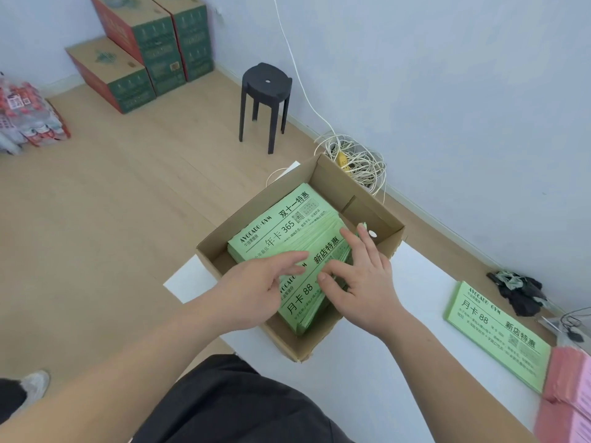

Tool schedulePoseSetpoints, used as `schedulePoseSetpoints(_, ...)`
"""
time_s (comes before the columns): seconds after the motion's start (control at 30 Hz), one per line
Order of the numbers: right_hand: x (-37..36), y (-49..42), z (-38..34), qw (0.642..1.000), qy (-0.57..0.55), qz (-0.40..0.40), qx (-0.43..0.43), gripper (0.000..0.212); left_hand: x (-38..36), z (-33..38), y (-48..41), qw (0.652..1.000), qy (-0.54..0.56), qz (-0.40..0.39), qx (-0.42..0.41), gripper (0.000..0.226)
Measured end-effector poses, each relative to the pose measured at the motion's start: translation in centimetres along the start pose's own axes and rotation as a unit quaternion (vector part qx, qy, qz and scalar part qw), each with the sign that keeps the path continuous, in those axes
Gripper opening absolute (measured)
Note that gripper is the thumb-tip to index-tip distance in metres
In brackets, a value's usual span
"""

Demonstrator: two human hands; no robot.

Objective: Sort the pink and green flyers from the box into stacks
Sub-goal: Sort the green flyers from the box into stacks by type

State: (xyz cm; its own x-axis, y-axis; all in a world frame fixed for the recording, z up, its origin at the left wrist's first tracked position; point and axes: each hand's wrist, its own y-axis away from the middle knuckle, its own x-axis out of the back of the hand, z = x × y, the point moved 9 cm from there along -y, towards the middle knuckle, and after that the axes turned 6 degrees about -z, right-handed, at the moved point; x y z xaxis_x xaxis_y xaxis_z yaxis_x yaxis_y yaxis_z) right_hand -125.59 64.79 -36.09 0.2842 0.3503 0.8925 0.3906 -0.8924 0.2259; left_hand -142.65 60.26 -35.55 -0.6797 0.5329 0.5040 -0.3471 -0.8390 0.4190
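An open cardboard box (374, 215) stands on the left end of a white table (399, 362). Inside lie green flyers (281, 228) in loose overlapping piles. Both my hands reach into the box. My left hand (252, 289) hovers over the near pile with its fingers spread and relaxed. My right hand (358, 276) rests on the top green flyer, fingers stretched out, thumb at the pile's near edge. On the table's right side lies a stack of green flyers (492, 334), and a stack of pink flyers (569, 401) sits at the right edge.
A black cloth bundle (518, 292) lies by the wall behind the green stack. A tangle of white cable (355, 158) sits on the floor behind the box. A black stool (265, 100) and stacked cartons (144, 49) stand farther back on the wooden floor.
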Motion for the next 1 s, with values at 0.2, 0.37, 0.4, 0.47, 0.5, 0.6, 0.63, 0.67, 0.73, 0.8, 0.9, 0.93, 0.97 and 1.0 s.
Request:
schedulePoseSetpoints(0.2,0.1,0.1,0.1,1.000,-0.003,0.010,-0.010,0.033,0.6,-0.4,-1.1,0.996,-0.012,0.014,0.084,0.070)
schedulePoseSetpoints(0.37,0.1,-0.1,-0.2,1.000,0.011,-0.005,-0.002,0.041,0.6,-1.4,-1.0,0.992,0.100,-0.023,0.074,0.069)
schedulePoseSetpoints(0.4,0.1,-0.1,-0.2,1.000,0.010,-0.011,-0.001,0.042,0.5,-1.4,-1.0,0.990,0.120,-0.027,0.062,0.068)
schedulePoseSetpoints(0.47,0.1,-0.1,-0.3,1.000,0.011,-0.027,0.004,0.044,-0.1,-1.1,-0.7,0.987,0.145,-0.064,0.036,0.067)
schedulePoseSetpoints(0.5,0.1,0.0,-0.3,0.999,0.009,-0.031,0.007,0.043,-0.6,-0.7,-0.5,0.985,0.145,-0.094,0.022,0.069)
schedulePoseSetpoints(0.6,0.2,0.2,-0.2,1.000,-0.018,-0.015,0.005,0.030,-0.3,-0.5,-0.3,0.985,0.149,-0.080,0.009,0.071)
schedulePoseSetpoints(0.63,0.2,0.2,-0.1,1.000,-0.029,-0.007,-0.001,0.027,0.8,-0.9,-0.3,0.986,0.166,-0.014,0.022,0.071)
schedulePoseSetpoints(0.67,0.1,0.1,0.0,0.999,-0.037,-0.003,-0.007,0.025,1.9,-1.5,-0.1,0.980,0.185,0.057,0.038,0.072)
schedulePoseSetpoints(0.73,0.1,-0.1,0.1,0.999,-0.045,-0.006,-0.010,0.026,2.5,-2.0,-0.2,0.972,0.201,0.112,0.053,0.071)
schedulePoseSetpoints(0.8,0.1,-0.2,0.1,0.999,-0.041,-0.015,-0.006,0.030,1.6,-1.7,-0.8,0.982,0.164,0.072,0.061,0.067)
schedulePoseSetpoints(0.9,0.1,-0.1,0.1,1.000,-0.022,-0.016,0.000,0.035,0.8,-1.8,-1.4,0.991,0.096,0.024,0.093,0.063)
schedulePoseSetpoints(0.93,0.1,0.0,0.0,1.000,-0.015,-0.013,0.000,0.037,0.6,-1.8,-1.5,0.991,0.091,0.008,0.097,0.063)
schedulePoseSetpoints(0.97,0.1,0.1,-0.1,1.000,-0.012,-0.013,0.000,0.039,0.3,-1.7,-1.6,0.990,0.099,-0.010,0.098,0.061)
schedulePoseSetpoints(1.0,0.1,0.0,0.0,1.000,-0.015,-0.018,-0.002,0.043,-0.1,-1.6,-1.6,0.989,0.108,-0.029,0.098,0.057)
